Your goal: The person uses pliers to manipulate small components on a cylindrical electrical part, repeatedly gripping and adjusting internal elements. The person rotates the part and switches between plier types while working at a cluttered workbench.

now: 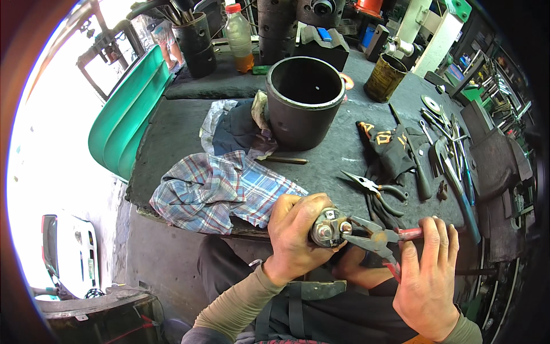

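My left grip (pixel 299 232) clasps a round, studded grey metal part (pixel 327 226) at five o'clock, my right grip (pixel 427 269) part-open red-handled steel pliers (pixel 377 236); toward twelve, a red-capped clear plastic bottle (pixel 239 34) holds orange liquid (pixel 245 64).

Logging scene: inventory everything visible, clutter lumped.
metal part: 1, grey, lower centre
red pliers: 1, red-grey, lower right
pointed pliers: 1, black-silver, centre right
plaid cloth: 1, blue, centre
rags: several, mixed, centre
cylinder: 1, black, upper centre
bottle: 1, clear, upper left
tin: 1, rusty, upper right
tools: several, mixed, right
panel: 1, green, left
bench: 1, grey, middle
clutter: many, mixed, background
left grip: 1, bare, around metal part
right grip: 1, bare, on red pliers
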{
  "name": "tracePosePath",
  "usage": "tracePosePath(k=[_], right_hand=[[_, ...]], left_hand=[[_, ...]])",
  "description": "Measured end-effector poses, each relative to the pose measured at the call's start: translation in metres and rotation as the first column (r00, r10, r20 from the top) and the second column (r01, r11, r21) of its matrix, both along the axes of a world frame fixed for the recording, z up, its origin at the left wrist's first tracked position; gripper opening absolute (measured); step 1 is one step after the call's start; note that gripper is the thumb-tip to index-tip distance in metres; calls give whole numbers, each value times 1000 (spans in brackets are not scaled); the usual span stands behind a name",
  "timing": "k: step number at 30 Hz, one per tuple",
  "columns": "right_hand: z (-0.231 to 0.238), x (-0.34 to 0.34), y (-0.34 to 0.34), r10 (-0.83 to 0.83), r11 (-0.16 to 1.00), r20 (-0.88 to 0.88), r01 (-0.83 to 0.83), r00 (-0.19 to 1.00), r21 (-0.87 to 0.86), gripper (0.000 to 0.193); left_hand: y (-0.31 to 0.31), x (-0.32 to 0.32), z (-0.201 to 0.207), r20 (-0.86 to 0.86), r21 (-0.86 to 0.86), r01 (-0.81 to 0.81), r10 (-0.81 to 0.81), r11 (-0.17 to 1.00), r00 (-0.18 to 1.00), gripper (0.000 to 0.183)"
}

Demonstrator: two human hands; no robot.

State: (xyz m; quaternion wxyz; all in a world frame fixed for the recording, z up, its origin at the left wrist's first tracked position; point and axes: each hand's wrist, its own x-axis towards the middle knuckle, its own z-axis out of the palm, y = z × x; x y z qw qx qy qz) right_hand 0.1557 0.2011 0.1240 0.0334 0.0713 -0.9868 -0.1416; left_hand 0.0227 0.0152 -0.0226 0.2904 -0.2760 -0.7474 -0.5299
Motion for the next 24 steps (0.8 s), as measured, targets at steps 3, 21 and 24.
tracePosePath(k=[3, 21, 24], right_hand=[[0, 1, -8, -10, 1000, -6, 10, 1000, 22, 49], [-4, -46, 44, 326, 944, -112, -319, 939, 82, 24], [-1, -73, 58, 467, 884, -141, -456, 873, 108, 21]], left_hand=[[-2, -1, -2, -27, -23, 8, -8, 1000, 1000, 58], [-6, -3, 1, -47, -9, 70, -70, 998, 996, 63], [-8, -4, 2, -32, -29, 73, -74, 997, 997, 63]])
